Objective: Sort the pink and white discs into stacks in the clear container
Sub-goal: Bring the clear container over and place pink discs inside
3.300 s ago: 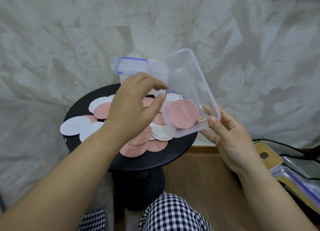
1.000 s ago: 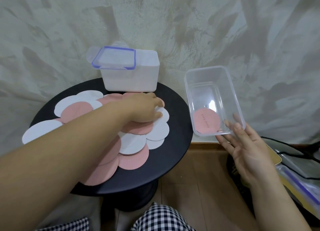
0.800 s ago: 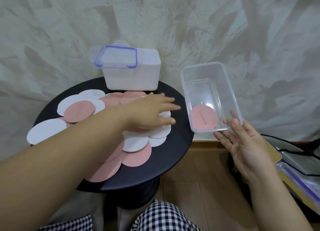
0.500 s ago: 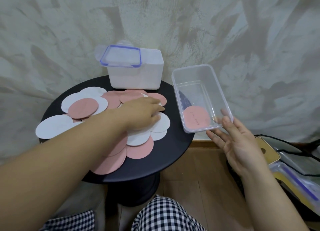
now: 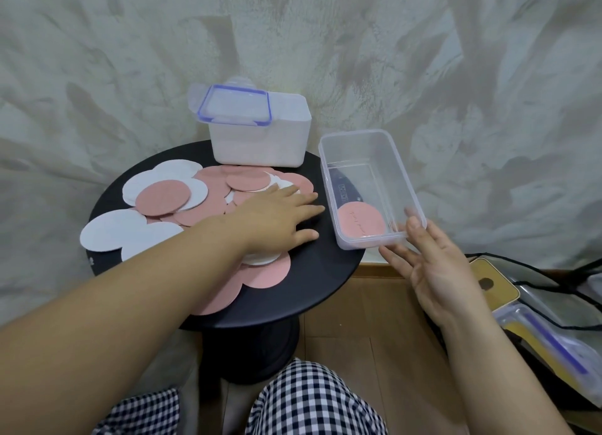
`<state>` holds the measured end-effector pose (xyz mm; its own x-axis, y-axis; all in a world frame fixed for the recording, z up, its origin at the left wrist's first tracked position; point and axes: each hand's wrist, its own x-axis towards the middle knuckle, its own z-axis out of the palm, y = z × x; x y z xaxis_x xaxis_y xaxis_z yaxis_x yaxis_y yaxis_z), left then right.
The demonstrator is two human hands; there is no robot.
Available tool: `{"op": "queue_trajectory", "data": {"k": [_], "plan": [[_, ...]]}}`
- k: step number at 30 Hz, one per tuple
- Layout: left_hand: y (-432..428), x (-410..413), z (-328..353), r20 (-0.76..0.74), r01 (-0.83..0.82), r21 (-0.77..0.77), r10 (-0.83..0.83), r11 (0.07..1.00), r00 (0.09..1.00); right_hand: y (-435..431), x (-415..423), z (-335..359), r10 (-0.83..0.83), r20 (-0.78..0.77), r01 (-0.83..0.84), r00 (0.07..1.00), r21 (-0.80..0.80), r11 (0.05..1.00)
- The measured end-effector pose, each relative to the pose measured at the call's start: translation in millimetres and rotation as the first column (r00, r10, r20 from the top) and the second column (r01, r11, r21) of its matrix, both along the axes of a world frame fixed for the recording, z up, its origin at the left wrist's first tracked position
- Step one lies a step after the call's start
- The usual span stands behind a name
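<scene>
Several pink discs (image 5: 163, 196) and white discs (image 5: 110, 231) lie overlapping on the round black table (image 5: 312, 271). My left hand (image 5: 277, 219) lies flat on the pile's right side, fingers spread and pointing at the container, with nothing gripped. The clear container (image 5: 404, 174) hangs at the table's right edge, partly over it. One pink disc (image 5: 360, 221) lies flat at its near end. My right hand (image 5: 439, 271) holds the container's near right corner, thumb at the rim and fingers beneath.
A white box (image 5: 260, 141) with a blue-edged clear lid (image 5: 236, 108) stands at the back of the table against the wall. On the wooden floor at the right lies a bag (image 5: 537, 320) with packets. My checked trouser legs show at the bottom.
The clear container has come left until it overlaps the table's right edge. My left hand has gone from curled on the discs to flat with fingers spread.
</scene>
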<state>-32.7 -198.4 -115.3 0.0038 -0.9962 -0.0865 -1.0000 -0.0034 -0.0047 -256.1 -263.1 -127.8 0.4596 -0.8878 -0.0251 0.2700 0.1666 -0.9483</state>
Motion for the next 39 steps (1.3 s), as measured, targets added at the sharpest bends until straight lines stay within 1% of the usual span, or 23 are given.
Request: {"op": "queue_trajectory", "data": {"k": [3, 6, 8, 9, 10, 11, 12, 13, 14, 15, 16, 17, 18, 19, 21, 22, 26, 28, 32, 34, 36, 37, 39], "plan": [[-9, 2, -1, 0.053, -0.046, 0.061, 0.043, 0.997, 0.998, 1, 3, -2, -0.051, -0.018, 0.051, 0.999, -0.002, 0.999], [-15, 4, 1, 0.061, -0.065, 0.014, 0.064, 0.998, 0.996, 3, 4, -3, -0.090, -0.053, 0.089, 0.995, -0.030, 0.996], [-13, 5, 0, 0.040, -0.099, -0.006, 0.100, 0.995, 0.994, 4, 5, -3, -0.098, -0.081, 0.093, 0.992, -0.067, 0.993], [-12, 4, 1, 0.011, -0.116, -0.013, 0.116, 0.993, 0.993, 4, 6, -3, -0.098, -0.094, 0.091, 0.991, -0.081, 0.993], [-11, 4, 1, -0.050, -0.130, -0.026, 0.129, 0.991, 0.990, 4, 7, -3, -0.097, -0.105, 0.088, 0.990, -0.089, 0.992], [-11, 4, 2, -0.147, -0.146, -0.045, 0.138, 0.988, 0.979, 4, 9, -3, -0.095, -0.110, 0.084, 0.989, -0.094, 0.992], [-10, 5, 3, -0.278, -0.160, -0.083, 0.131, 0.984, 0.952, 4, 11, -4, -0.091, -0.110, 0.080, 0.990, -0.099, 0.992], [-8, 3, 6, -0.420, -0.186, -0.131, 0.116, 0.974, 0.900, 4, 12, -4, -0.086, -0.107, 0.075, 0.991, -0.105, 0.992], [-4, 1, 9, -0.560, -0.237, -0.172, 0.103, 0.956, 0.822, 4, 13, -5, -0.084, -0.105, 0.072, 0.991, -0.113, 0.991], [1, -4, 14, -0.684, -0.299, -0.172, 0.105, 0.939, 0.722, 4, 14, -6, -0.082, -0.105, 0.069, 0.991, -0.120, 0.990], [8, -11, 16, -0.782, -0.340, -0.132, 0.114, 0.931, 0.613, 5, 15, -6, -0.080, -0.105, 0.066, 0.991, -0.128, 0.990], [14, -17, 19, -0.848, -0.347, -0.089, 0.111, 0.934, 0.518, 6, 15, -7, -0.072, -0.102, 0.057, 0.992, -0.137, 0.989], [21, -25, 20, -0.879, -0.327, -0.074, 0.093, 0.942, 0.467, 6, 16, -7, -0.062, -0.103, 0.047, 0.993, -0.146, 0.988], [26, -33, 20, -0.891, -0.300, -0.078, 0.068, 0.951, 0.448, 6, 16, -7, -0.057, -0.105, 0.040, 0.993, -0.152, 0.988], [28, -42, 15, -0.900, -0.277, -0.130, 0.004, 0.952, 0.436, 7, 16, -7, -0.057, -0.115, 0.038, 0.992, -0.162, 0.986], [27, -44, 11, -0.896, -0.295, -0.162, -0.016, 0.942, 0.443, 7, 15, -7, -0.064, -0.135, 0.040, 0.989, -0.179, 0.983], [21, -45, 2, -0.851, -0.412, -0.188, 0.062, 0.892, 0.521, 5, 16, -8, -0.133, -0.310, 0.036, 0.941, -0.298, 0.954], [20, -44, 1, -0.842, -0.433, -0.183, 0.086, 0.883, 0.533, 4, 18, -7, -0.129, -0.331, 0.021, 0.935, -0.308, 0.951], [27, -45, 8, -0.857, -0.465, -0.178, 0.095, 0.867, 0.506, 5, 18, -4, -0.065, -0.366, -0.058, 0.928, -0.316, 0.947], [37, -46, 13, -0.875, -0.493, -0.186, 0.085, 0.850, 0.477, 9, 14, -8, -0.047, -0.384, -0.075, 0.922, -0.297, 0.952], [54, -45, 17, -0.898, -0.570, -0.202, 0.082, 0.796, 0.432, 16, 7, -17, -0.109, -0.408, -0.008, 0.907, -0.274, 0.962], [64, -43, 17, -0.898, -0.602, -0.233, 0.070, 0.764, 0.435, 22, 4, -21, -0.155, -0.404, 0.038, 0.901, -0.284, 0.958], [90, -41, 15, -0.849, -0.628, -0.334, 0.065, 0.703, 0.524, 37, -2, -25, -0.216, -0.361, 0.090, 0.907, -0.336, 0.938]]}}
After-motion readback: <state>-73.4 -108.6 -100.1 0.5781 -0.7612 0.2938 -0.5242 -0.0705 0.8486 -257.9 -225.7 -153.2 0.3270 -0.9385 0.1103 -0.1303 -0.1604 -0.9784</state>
